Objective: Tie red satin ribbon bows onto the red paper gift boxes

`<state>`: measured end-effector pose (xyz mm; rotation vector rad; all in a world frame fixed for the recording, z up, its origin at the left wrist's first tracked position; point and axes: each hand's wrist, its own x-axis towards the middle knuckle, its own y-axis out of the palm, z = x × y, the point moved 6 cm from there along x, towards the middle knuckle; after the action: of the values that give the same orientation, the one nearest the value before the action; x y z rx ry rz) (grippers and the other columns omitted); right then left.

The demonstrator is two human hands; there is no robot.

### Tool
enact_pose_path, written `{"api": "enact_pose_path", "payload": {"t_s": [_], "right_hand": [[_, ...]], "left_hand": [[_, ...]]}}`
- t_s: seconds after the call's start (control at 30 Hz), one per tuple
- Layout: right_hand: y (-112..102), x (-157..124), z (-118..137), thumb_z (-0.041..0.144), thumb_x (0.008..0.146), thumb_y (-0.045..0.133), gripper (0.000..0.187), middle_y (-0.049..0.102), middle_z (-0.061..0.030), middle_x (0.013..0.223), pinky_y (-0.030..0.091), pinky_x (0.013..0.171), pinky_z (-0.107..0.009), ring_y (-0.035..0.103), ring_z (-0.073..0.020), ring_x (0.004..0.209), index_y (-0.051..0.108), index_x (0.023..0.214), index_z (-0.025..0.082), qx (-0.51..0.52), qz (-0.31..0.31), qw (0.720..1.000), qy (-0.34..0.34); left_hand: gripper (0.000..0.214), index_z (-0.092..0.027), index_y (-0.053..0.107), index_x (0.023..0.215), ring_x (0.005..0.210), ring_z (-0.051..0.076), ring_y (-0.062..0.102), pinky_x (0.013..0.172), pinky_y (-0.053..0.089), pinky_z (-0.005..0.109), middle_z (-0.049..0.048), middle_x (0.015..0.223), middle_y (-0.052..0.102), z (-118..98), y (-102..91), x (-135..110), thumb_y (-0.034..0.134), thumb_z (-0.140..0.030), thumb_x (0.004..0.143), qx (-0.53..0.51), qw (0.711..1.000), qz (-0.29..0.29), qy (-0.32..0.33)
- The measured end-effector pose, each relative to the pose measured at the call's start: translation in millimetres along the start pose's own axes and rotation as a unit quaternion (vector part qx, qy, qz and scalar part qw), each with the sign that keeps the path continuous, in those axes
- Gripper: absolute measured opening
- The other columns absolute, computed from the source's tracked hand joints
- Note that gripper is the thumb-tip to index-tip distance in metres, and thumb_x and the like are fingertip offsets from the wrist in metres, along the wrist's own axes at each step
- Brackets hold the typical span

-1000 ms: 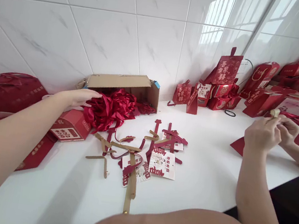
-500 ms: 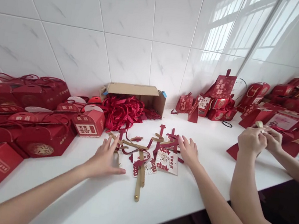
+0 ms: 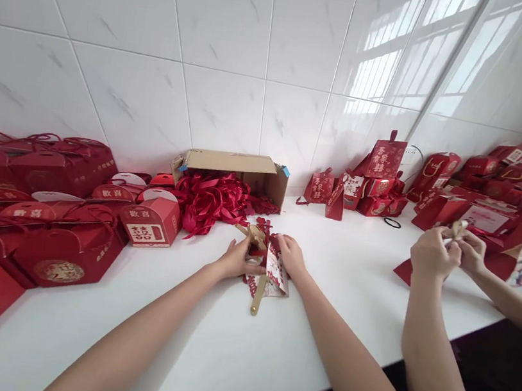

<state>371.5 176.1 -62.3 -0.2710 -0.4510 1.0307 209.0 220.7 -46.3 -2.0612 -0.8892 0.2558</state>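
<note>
My left hand is curled around the left side of a small pile of gold and dark red straps. A gold strap with a round stud at its end sticks out toward me. My right hand closes on the pile's right side, fingers wrapped over a white printed card with red lettering, which stands tilted. Other cards and red straps lie beneath, partly hidden by my hands.
Behind the pile, a cardboard box on its side spills red ribbons. Red gift boxes crowd the left. More red boxes stand at the back right. A co-worker's hands hold a gold strap at the right.
Both my hands have moved inward, and the spread straps and cards are now gathered into a tighter pile between them. The view has shifted slightly.
</note>
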Motion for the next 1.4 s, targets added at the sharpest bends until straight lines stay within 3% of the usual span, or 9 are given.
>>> {"api": "enact_pose_path", "payload": {"t_s": [0.1, 0.2, 0.4, 0.5, 0.57, 0.7, 1.0, 1.2, 1.4], "right_hand": [[-22, -2, -14, 0.053, 0.092, 0.019, 0.063, 0.058, -0.0082, 0.130, 0.038, 0.103, -0.036, 0.050, -0.0209, 0.124, 0.061, 0.120, 0.017, 0.065, -0.033, 0.997, 0.016], [-40, -14, -24, 0.052, 0.091, 0.018, 0.063, 0.053, -0.0082, 0.136, 0.039, 0.104, -0.036, 0.047, -0.0214, 0.127, 0.054, 0.130, 0.017, 0.099, -0.057, 0.993, 0.034], [-42, -62, -9, 0.063, 0.068, 0.062, 0.086, 0.032, -0.0102, 0.150, 0.023, 0.114, -0.041, 0.027, -0.0265, 0.140, 0.040, 0.140, 0.021, 0.075, -0.017, 0.997, 0.015], [-30, -81, 5, 0.058, 0.044, 0.081, 0.122, 0.010, -0.0098, 0.157, 0.015, 0.116, -0.046, 0.004, -0.0316, 0.145, 0.025, 0.147, 0.026, -0.022, 0.050, 0.998, -0.013], [-20, -83, 7, 0.065, 0.051, 0.076, 0.126, -0.003, -0.0121, 0.157, 0.012, 0.115, -0.051, -0.007, -0.0356, 0.144, 0.010, 0.150, 0.025, -0.162, 0.082, 0.983, -0.005], [0, -65, 9, 0.074, 0.072, 0.051, 0.097, 0.004, -0.0101, 0.158, 0.010, 0.113, -0.052, -0.002, -0.0387, 0.143, 0.012, 0.150, 0.029, -0.302, 0.128, 0.945, -0.003], [13, 13, 1, 0.078, 0.074, 0.042, 0.084, 0.024, -0.0115, 0.154, -0.018, 0.106, -0.057, 0.018, -0.0343, 0.142, 0.032, 0.144, 0.033, -0.350, 0.144, 0.925, -0.037], [10, 42, -12, 0.075, 0.071, 0.051, 0.088, 0.021, -0.0072, 0.155, 0.000, 0.109, -0.061, 0.013, -0.0362, 0.142, 0.026, 0.145, 0.037, -0.298, 0.086, 0.950, -0.041], [-7, 48, -22, 0.067, 0.076, 0.051, 0.092, 0.015, -0.0088, 0.155, 0.019, 0.113, -0.044, 0.012, -0.0276, 0.144, 0.011, 0.150, 0.029, -0.197, 0.014, 0.979, -0.039]], "left_hand": [[0.093, -0.021, 0.027, 0.140, 0.126, 0.030, 0.047, 0.109, 0.032, 0.047, 0.0134, 0.135, 0.053, 2, -7.4, 6, 0.073, -0.050, 0.065, -0.048, 0.998, -0.032, 0.014], [0.106, -0.019, 0.009, 0.147, 0.138, 0.031, 0.029, 0.112, 0.028, 0.045, 0.0169, 0.150, 0.031, 9, -16.9, -9, 0.069, -0.055, 0.067, -0.070, 0.996, -0.060, 0.000], [0.126, -0.016, -0.008, 0.149, 0.143, 0.038, 0.006, 0.113, 0.015, 0.057, 0.0223, 0.156, 0.006, 14, -10.6, -59, 0.068, -0.065, 0.061, -0.030, 0.999, -0.003, -0.045], [0.132, -0.014, -0.004, 0.150, 0.143, 0.037, 0.000, 0.115, 0.006, 0.056, 0.0209, 0.156, 0.001, 2, 0.6, -70, 0.072, -0.066, 0.055, 0.016, 0.999, 0.033, -0.033], [0.131, -0.012, -0.003, 0.150, 0.144, 0.036, -0.001, 0.115, 0.002, 0.055, 0.0207, 0.156, -0.001, -4, 6.4, -68, 0.070, -0.068, 0.056, 0.047, 0.998, 0.037, -0.034], [0.113, -0.009, 0.004, 0.149, 0.144, 0.035, 0.004, 0.114, 0.004, 0.055, 0.0204, 0.156, 0.006, -6, 13.7, -49, 0.058, -0.065, 0.068, 0.101, 0.993, 0.020, -0.051], [0.089, -0.004, 0.021, 0.145, 0.143, 0.035, 0.013, 0.112, 0.008, 0.054, 0.0215, 0.152, 0.024, 11, 17.4, 13, 0.045, -0.056, 0.076, 0.165, 0.981, -0.011, -0.097], [0.092, -0.005, 0.019, 0.146, 0.140, 0.038, 0.019, 0.109, 0.008, 0.059, 0.0259, 0.149, 0.028, 22, 13.0, 45, 0.045, -0.059, 0.076, 0.172, 0.976, -0.057, -0.120], [0.103, -0.005, 0.013, 0.146, 0.136, 0.045, 0.023, 0.106, 0.018, 0.057, 0.0303, 0.148, 0.022, 29, 5.8, 49, 0.046, -0.070, 0.074, 0.158, 0.968, -0.140, -0.136]]}}
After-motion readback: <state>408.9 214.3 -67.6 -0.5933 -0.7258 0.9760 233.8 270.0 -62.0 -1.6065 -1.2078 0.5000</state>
